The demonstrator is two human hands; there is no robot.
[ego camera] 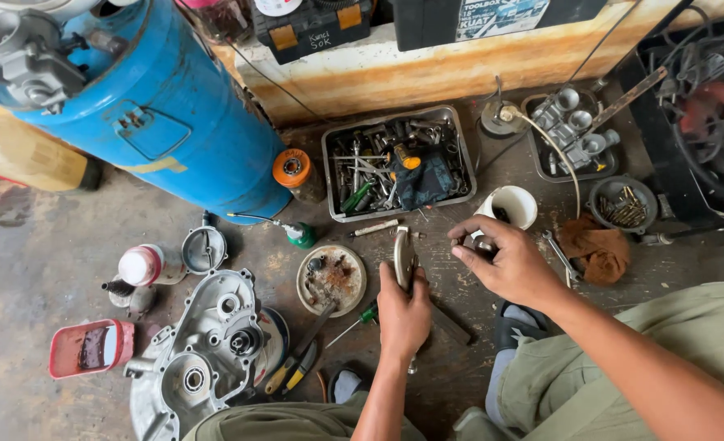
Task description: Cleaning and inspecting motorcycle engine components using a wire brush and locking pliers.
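The person crouches on a stained concrete floor (43, 245), and I take the metal tray (333, 147) full of tools as the landmark for places.

The left hand (403, 314) is just below the tray, toward the person. Its grip is closed around a flat, elongated metal part (403, 257), which looks grey and worn, with a rounded upper end. The long axis of this part runs almost straight away from the person, so its top end points at the front edge of the tray. The lower part is hidden inside the fist.

The right hand (505, 261) is below the right corner of the tray. Its fingers are curled together on a small dark piece (482, 245), pinched between thumb and fingertips; I cannot tell what this piece is. This small piece lies to the right of the metal part, near but not touching, so the right hand is the nearer one to it.

A white cup (513, 204) stands just above the right hand, to the right of the tray. A round dish (331, 279) with rusty bits lies below the tray, left of the left hand. A brown rag (594, 249) is farther right. A grey engine cover (207, 351) lies well apart, to the lower left of the tray, and a big blue tank (149, 106) stands to the tray's left.
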